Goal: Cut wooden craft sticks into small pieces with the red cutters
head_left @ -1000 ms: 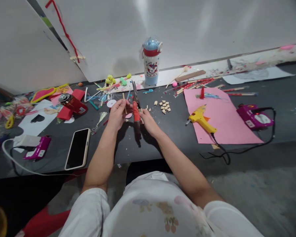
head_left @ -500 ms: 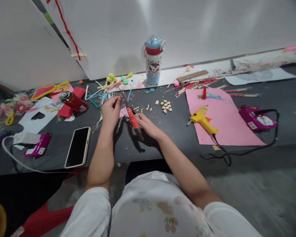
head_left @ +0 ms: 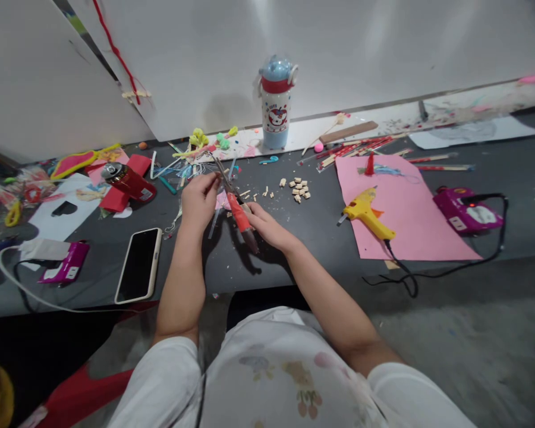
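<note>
My right hand (head_left: 264, 222) is wrapped round the red-taped handle of a pair of scissors (head_left: 238, 212), whose grey blades point away and to the left. Fingers pinched, my left hand (head_left: 199, 199) is at the left side of the blades. A thin wooden stick is between its fingertips, mostly hidden by the fingers now. Small cut wooden pieces (head_left: 299, 189) lie in a loose pile right of the scissors, with smaller bits scattered closer in. Under the blades a pink scrap (head_left: 223, 200) and a clear strip (head_left: 214, 223) rest on the dark table.
A water bottle (head_left: 276, 104) stands at the back. On the right, a yellow glue gun (head_left: 368, 214) lies on pink paper (head_left: 410, 232), beside a purple power strip (head_left: 468, 211). To the left are a phone (head_left: 139, 266), a tilted red can (head_left: 129, 182) and craft scraps.
The scissors have swung from upright to slanting left, their blades now by my left fingertips. My left hand has shifted left, and the stick that stood up from it is now mostly hidden.
</note>
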A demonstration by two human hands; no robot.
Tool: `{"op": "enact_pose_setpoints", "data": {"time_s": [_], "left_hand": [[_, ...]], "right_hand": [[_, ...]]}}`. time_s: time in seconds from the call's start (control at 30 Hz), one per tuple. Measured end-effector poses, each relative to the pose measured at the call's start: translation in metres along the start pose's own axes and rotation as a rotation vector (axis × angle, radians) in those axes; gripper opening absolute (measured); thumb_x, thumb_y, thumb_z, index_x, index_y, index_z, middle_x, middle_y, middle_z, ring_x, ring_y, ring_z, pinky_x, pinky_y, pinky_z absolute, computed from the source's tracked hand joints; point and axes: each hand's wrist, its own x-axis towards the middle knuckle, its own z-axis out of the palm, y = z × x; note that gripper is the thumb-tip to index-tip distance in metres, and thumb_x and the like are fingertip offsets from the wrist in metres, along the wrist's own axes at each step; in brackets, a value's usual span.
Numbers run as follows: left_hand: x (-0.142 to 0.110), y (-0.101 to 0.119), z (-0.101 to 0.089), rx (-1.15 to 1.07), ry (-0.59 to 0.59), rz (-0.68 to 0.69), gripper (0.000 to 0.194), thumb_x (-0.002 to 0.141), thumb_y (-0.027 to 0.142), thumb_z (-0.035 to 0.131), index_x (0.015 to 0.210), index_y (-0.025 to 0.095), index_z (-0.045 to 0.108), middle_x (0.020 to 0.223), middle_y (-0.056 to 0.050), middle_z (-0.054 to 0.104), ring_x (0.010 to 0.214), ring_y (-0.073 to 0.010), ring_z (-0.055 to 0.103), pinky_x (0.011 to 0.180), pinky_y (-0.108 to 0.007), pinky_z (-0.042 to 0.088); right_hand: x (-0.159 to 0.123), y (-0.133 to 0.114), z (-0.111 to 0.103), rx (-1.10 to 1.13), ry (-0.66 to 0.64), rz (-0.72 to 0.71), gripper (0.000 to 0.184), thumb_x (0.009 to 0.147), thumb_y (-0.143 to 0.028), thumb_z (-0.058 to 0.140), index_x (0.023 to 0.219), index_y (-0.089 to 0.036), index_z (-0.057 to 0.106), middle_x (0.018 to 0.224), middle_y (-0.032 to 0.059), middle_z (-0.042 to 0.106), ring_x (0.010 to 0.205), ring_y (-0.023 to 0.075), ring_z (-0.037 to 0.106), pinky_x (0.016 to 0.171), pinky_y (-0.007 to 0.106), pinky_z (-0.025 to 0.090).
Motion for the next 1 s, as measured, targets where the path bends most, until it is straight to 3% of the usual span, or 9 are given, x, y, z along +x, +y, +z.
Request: {"op": "enact_pose_setpoints", "data": {"time_s": [0.23, 0.47, 1.0], "left_hand": [[0.0005, 0.0024, -0.0041, 0.012, -0.018, -0.006, 0.028, 0.089, 0.033, 0.049, 0.102, 0.020, 0.070, 0.094, -0.004, 0.070, 0.085, -0.0154, 0.062, 0.078, -0.025, 0.044], [0.0006, 0.0029, -0.0073, 0.133, -0.054, 0.020, 0.030, 0.091, 0.035, 0.046, 0.097, 0.018, 0.071, 0.082, -0.006, 0.067, 0.078, -0.0167, 0.059, 0.070, -0.026, 0.040], [0.0007, 0.0027, -0.0087, 0.099, -0.076, 0.016, 0.027, 0.090, 0.036, 0.047, 0.091, 0.021, 0.069, 0.080, -0.004, 0.065, 0.077, -0.0168, 0.056, 0.069, -0.026, 0.038]], "right_hand": [[-0.0021, -0.0035, -0.0003, -0.019, -0.003, 0.010, 0.029, 0.087, -0.047, 0.049, 0.100, -0.021, 0.051, 0.101, 0.0031, 0.056, 0.096, 0.0173, 0.052, 0.092, 0.036, 0.042], [-0.0021, -0.0011, 0.0003, -0.034, -0.008, 0.019, 0.030, 0.086, -0.046, 0.049, 0.102, -0.022, 0.052, 0.104, 0.0038, 0.057, 0.098, 0.0180, 0.052, 0.090, 0.036, 0.043], [-0.0012, 0.0004, -0.0007, -0.043, -0.009, -0.005, 0.027, 0.087, -0.049, 0.049, 0.094, -0.022, 0.051, 0.098, 0.0015, 0.056, 0.093, 0.0161, 0.052, 0.091, 0.034, 0.042]]}}
